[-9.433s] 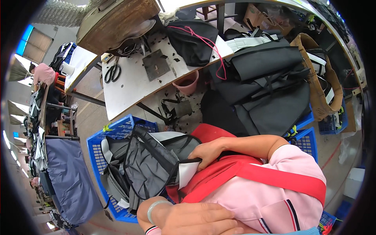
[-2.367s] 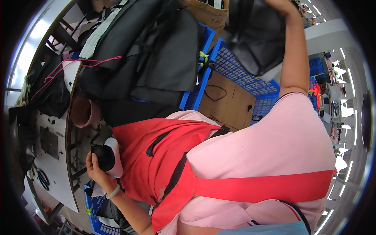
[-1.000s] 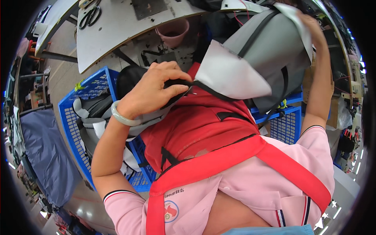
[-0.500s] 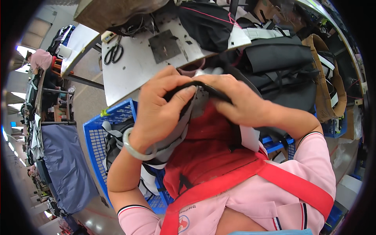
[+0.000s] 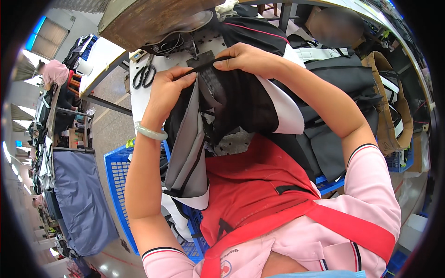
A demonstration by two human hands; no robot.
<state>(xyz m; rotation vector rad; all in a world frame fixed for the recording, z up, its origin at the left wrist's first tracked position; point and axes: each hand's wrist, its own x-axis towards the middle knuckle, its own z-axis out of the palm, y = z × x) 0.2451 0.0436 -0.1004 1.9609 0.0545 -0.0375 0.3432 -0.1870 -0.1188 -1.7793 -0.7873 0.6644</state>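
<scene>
Head view: the left hand and right hand both pinch the top edge of a black mesh-and-grey fabric panel, held above the white bench, its long axis hanging toward the red apron. Scissors lie near the bench's left edge, probably steel.

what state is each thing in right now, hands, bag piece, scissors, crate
left hand: shut, pinching the black strap edge of the bag panel
right hand: shut, gripping the same edge further along
bag panel: held up, grey and black fabric hanging folded over the lap
scissors: lying flat on the white table, untouched
blue crate: on the floor, fabric pieces hanging into it
bangle: on the left wrist
</scene>
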